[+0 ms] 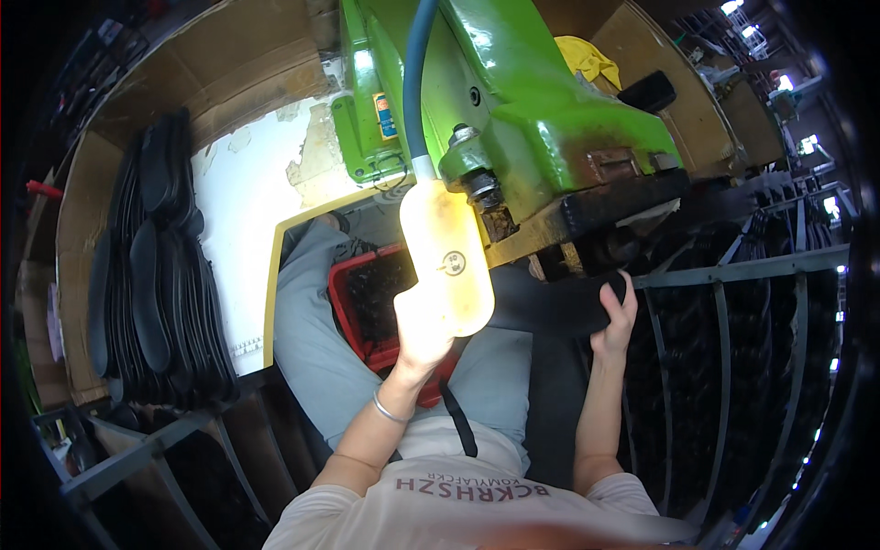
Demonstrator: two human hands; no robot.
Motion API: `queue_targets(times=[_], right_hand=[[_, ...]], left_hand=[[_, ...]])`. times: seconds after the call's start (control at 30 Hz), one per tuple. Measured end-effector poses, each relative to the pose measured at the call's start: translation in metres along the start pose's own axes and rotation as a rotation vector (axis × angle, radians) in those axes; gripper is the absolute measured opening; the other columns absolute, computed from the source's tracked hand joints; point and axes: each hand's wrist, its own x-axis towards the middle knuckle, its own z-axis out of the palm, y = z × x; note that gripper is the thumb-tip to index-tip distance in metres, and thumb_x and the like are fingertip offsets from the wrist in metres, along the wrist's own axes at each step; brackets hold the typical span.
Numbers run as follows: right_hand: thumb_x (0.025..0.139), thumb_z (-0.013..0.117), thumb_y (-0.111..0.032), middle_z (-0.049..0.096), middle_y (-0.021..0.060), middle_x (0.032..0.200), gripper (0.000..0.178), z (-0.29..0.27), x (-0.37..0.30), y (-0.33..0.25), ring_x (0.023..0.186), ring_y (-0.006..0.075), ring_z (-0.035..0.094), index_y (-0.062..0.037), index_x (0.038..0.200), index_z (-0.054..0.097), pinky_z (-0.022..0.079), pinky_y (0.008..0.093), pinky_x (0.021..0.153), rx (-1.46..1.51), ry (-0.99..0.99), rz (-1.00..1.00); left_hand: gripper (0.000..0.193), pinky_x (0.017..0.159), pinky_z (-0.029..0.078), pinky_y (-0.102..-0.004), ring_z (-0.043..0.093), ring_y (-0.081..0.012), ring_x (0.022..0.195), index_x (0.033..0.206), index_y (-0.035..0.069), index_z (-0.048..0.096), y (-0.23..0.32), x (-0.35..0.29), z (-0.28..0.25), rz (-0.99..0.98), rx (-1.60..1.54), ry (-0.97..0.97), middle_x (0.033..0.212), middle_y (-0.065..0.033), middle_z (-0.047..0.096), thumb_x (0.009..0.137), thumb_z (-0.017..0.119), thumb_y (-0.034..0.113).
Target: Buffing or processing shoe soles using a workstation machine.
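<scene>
A long black shoe sole (550, 305) lies level beneath the head of a green machine (568, 119). My right hand (616, 316) grips its right end, fingers wrapped round the edge. The sole's left end disappears behind a glowing lamp (447, 257) on a blue-grey flexible neck. My left hand (423, 335) is at the lamp's lower left side, washed out by glare. Its thumb side shows, but the other fingers are hidden, so I cannot tell whether it touches the sole.
Stacks of black soles (165, 266) stand on the white worktop (240, 183) at the left, inside cardboard walls. A red bin (344, 298) sits between my legs. Metal racks (724, 321) flank both sides. A yellow cloth (587, 58) lies at the back right.
</scene>
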Motion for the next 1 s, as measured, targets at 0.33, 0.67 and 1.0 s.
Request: queue_targets(times=[0.33, 0.67, 1.0], right_hand=[[0.08, 0.054, 0.003, 0.058, 0.0122, 0.106, 0.039, 0.056, 0.056, 0.004, 0.094, 0.019, 0.059, 0.0014, 0.118, 0.048, 0.047, 0.0299, 0.085, 0.188, -0.356, 0.024], [0.072, 0.054, 0.007, 0.059, 0.0084, 0.105, 0.041, 0.103, 0.006, 0.035, 0.092, 0.0161, 0.058, 0.0023, 0.113, 0.052, 0.045, 0.0282, 0.082, 0.143, -0.341, -0.014], [0.072, 0.065, 0.004, 0.063, 0.0038, 0.089, 0.023, 0.148, -0.021, 0.034, 0.079, 0.0107, 0.059, 0.0013, 0.095, 0.062, 0.047, 0.0239, 0.073, 0.02, -0.437, -0.177]], left_hand=[[0.026, 0.07, 0.049, -0.0242, 0.06, -0.0105, 0.075, 0.099, -0.008, 0.062, 0.05, 0.003, -0.028, -0.068, -0.081, 0.098, 0.086, -0.008, 0.066, 0.075, 0.07, -0.001], [0.023, 0.072, 0.048, -0.0235, 0.06, -0.0123, 0.077, 0.097, -0.009, 0.06, 0.055, -0.013, -0.095, -0.148, -0.05, 0.217, 0.088, -0.0093, 0.064, 0.075, 0.065, -0.006], [0.029, 0.082, 0.044, -0.0255, 0.056, -0.0123, 0.09, 0.102, -0.002, 0.057, 0.033, -0.091, -0.135, -0.297, -0.063, 0.152, 0.096, -0.0063, 0.059, 0.076, 0.069, 0.002]])
